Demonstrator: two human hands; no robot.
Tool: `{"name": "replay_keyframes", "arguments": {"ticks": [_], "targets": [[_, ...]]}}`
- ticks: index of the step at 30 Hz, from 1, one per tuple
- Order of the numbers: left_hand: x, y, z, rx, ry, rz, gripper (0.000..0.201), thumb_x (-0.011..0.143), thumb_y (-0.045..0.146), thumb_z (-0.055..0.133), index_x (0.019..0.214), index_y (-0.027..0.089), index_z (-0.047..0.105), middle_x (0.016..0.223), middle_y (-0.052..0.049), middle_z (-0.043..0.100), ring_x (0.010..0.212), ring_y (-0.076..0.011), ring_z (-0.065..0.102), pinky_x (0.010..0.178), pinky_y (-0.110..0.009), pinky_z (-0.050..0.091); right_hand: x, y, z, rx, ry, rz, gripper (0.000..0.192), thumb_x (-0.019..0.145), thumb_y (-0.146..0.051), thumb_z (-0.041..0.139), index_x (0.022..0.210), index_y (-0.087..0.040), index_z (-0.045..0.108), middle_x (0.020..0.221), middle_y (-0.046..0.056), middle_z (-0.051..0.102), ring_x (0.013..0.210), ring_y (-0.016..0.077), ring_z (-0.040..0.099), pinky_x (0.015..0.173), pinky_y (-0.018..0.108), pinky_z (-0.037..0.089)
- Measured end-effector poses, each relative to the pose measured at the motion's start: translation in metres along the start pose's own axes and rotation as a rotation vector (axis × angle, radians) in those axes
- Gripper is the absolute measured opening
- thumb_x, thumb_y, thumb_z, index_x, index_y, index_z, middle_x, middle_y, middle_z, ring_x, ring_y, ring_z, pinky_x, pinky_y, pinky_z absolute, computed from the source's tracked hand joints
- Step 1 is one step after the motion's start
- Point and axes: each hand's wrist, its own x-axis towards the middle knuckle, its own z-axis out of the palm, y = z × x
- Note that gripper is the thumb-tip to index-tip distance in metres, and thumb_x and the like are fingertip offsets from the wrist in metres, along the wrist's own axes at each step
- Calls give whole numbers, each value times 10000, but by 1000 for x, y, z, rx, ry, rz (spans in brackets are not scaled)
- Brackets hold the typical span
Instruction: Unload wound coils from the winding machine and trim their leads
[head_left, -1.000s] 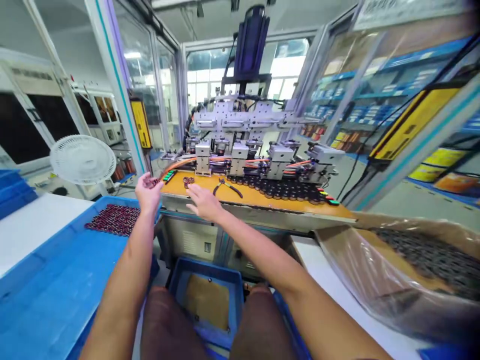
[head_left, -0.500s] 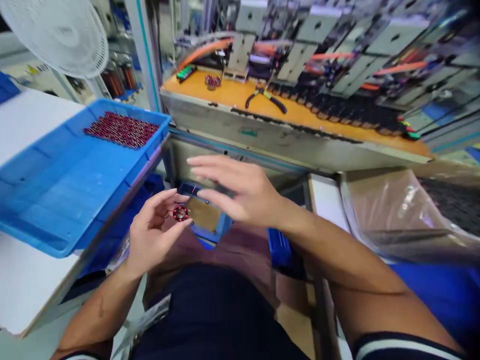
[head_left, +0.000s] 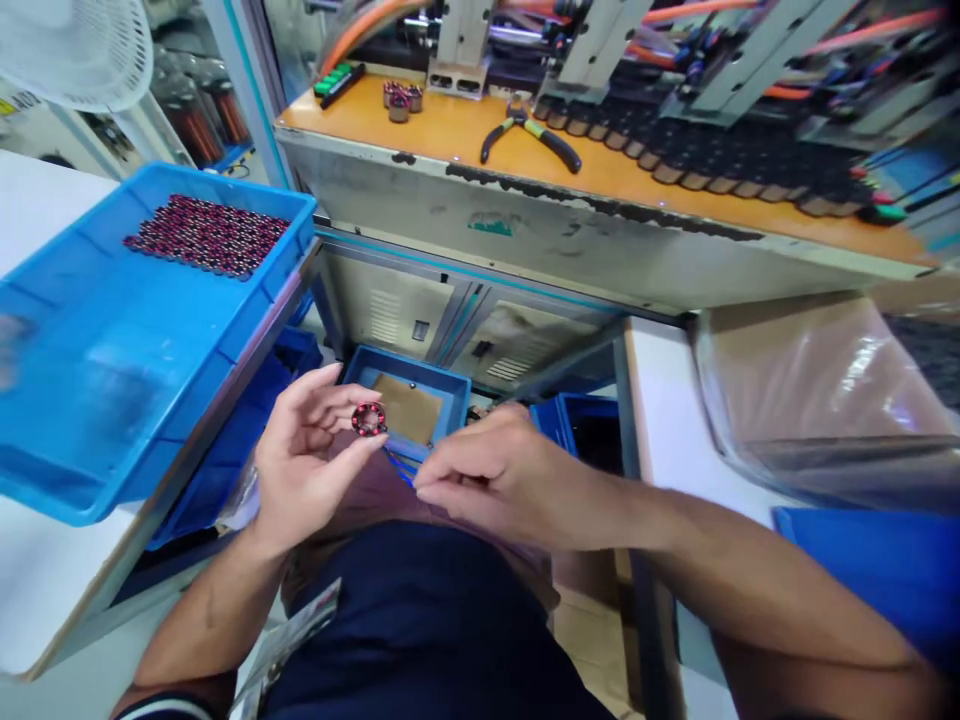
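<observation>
My left hand (head_left: 311,455) pinches a small ring-shaped motor stator (head_left: 368,419) between thumb and fingertips, its round face turned towards me. Red and dark segments run round its open centre. Just right of it and slightly lower, my right hand (head_left: 499,475) is closed, thumb pressed to the curled fingers. Whatever lies in that pinch, if anything, is too small to make out. Below both hands a blue tray (head_left: 457,385) with a brown sheet in it sits near the floor.
On my left, a large blue bin (head_left: 172,345) holds rows of stators (head_left: 210,235). Pliers (head_left: 531,135), a few loose stators (head_left: 400,100) and a green-and-black object (head_left: 339,84) rest on the orange machine ledge (head_left: 450,125). Plastic-wrapped cardboard (head_left: 817,380) stands at right.
My right hand has come down from above, its spread fingers now closed. My left hand keeps the stator in nearly the same place. The camera view has tilted downward.
</observation>
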Motion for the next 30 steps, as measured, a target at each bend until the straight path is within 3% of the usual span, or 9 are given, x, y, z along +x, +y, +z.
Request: {"name": "replay_keyframes", "arguments": {"ticks": [3, 6, 9, 12, 15, 19, 26, 30], "targets": [[-1, 1, -5, -2, 7, 2, 675, 753, 38, 767, 1334, 259, 504, 1120, -70, 747, 989, -171, 736, 846, -267, 613, 6, 9, 4, 197, 61, 78, 64, 848, -213, 723, 842, -152, 707, 713, 0, 686, 578, 76, 575, 565, 194, 426], [-2, 5, -6, 35, -27, 29, 645, 795, 26, 719, 1350, 261, 491, 1189, -100, 732, 1053, -192, 722, 873, -287, 612, 17, 14, 7, 429, 248, 260, 324, 711, -385, 844, 860, -157, 669, 755, 11, 651, 567, 92, 530, 516, 218, 419], [-3, 7, -4, 54, -101, 79, 651, 821, -2, 668, 1379, 272, 477, 1250, -112, 705, 1144, -204, 684, 927, -317, 600, 28, 12, 16, 637, 328, 355, 379, 663, -437, 855, 770, -167, 611, 687, -18, 597, 576, 92, 508, 533, 223, 411], [-2, 6, 0, 57, -114, 130, 700, 805, -24, 668, 1400, 282, 464, 1267, -110, 688, 1172, -206, 664, 951, -333, 592, 34, 10, 29, 778, 372, 354, 347, 720, -441, 800, 716, -170, 583, 650, -27, 581, 578, 89, 510, 554, 225, 424], [1, 4, 4, 34, -40, 162, 738, 743, -32, 731, 1367, 290, 504, 1162, -65, 695, 1031, -156, 701, 836, -240, 615, 31, 12, 43, 874, 430, 322, 312, 737, -398, 795, 701, -171, 583, 641, -29, 586, 558, 85, 518, 551, 224, 445], [3, 5, 4, -59, 10, 86, 723, 729, -28, 746, 1332, 306, 530, 1077, -22, 684, 938, -108, 704, 770, -168, 603, 18, 19, 59, 995, 549, 306, 278, 822, -373, 740, 717, -180, 570, 607, -31, 586, 536, 89, 532, 536, 220, 446], [-1, 6, 1, -14, -67, 140, 769, 722, -50, 738, 1372, 293, 510, 1126, -49, 707, 980, -138, 708, 828, -221, 614, 17, 13, 50, 1017, 474, 339, 348, 695, -379, 854, 819, -168, 605, 700, -32, 600, 589, 80, 532, 551, 215, 431], [-2, 8, 4, -67, -95, 83, 751, 739, -51, 723, 1366, 309, 517, 1135, -44, 727, 987, -142, 721, 825, -221, 619, 16, 15, 53, 1040, 481, 322, 319, 767, -404, 797, 734, -172, 580, 643, -39, 575, 563, 84, 518, 562, 233, 410]]}}
